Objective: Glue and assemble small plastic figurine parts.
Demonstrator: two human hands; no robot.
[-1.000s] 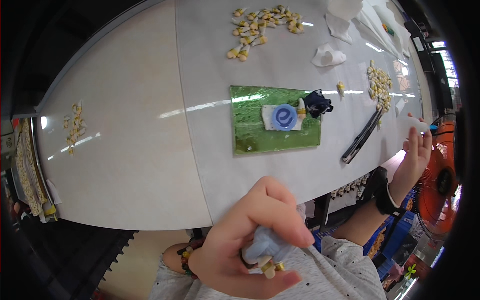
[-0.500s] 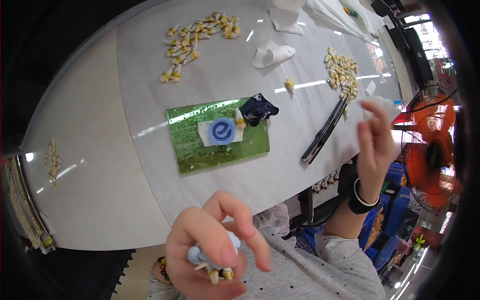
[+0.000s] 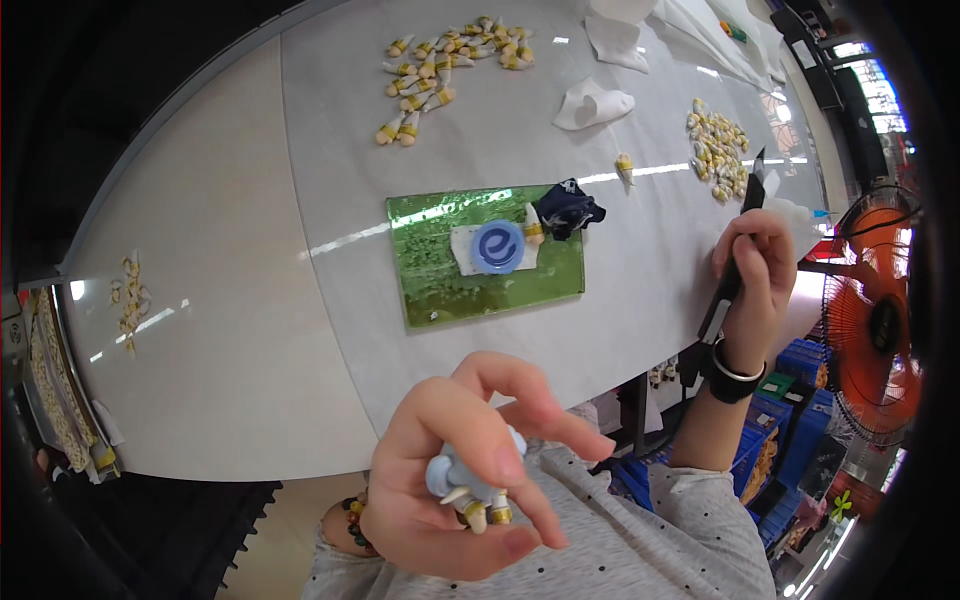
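My left hand point(image 3: 430, 440) is closed around a small light-blue clay figurine point(image 3: 442, 474), which has little white and gold parts at its lower end. Its fingers hide most of the figurine. At the right of the table, my right hand point(image 3: 752, 285) grips a black craft knife point(image 3: 720, 302), blade pointing up and away from me. Between the hands, farther off, lies a green glassy slab point(image 3: 430, 290). On it are a round blue dish point(image 3: 498, 247) with a dark curl inside, over a white paper piece, and one small white-and-gold piece point(image 3: 533, 226). Crumpled dark-blue wrapping point(image 3: 570, 208) rests on the slab's far right corner.
Several white-and-gold pieces form a group point(image 3: 440, 70) at the back. Smaller ones are heaped point(image 3: 718, 150) at the right, with others point(image 3: 130, 305) far left. Crumpled white tissue point(image 3: 594, 104) lies behind the slab. An orange fan point(image 3: 880, 320) stands beyond the right edge.
My right hand, raised with nothing in it before, has come down and picked up the craft knife from the table. My left hand still holds the figurine. The view has shifted slightly.
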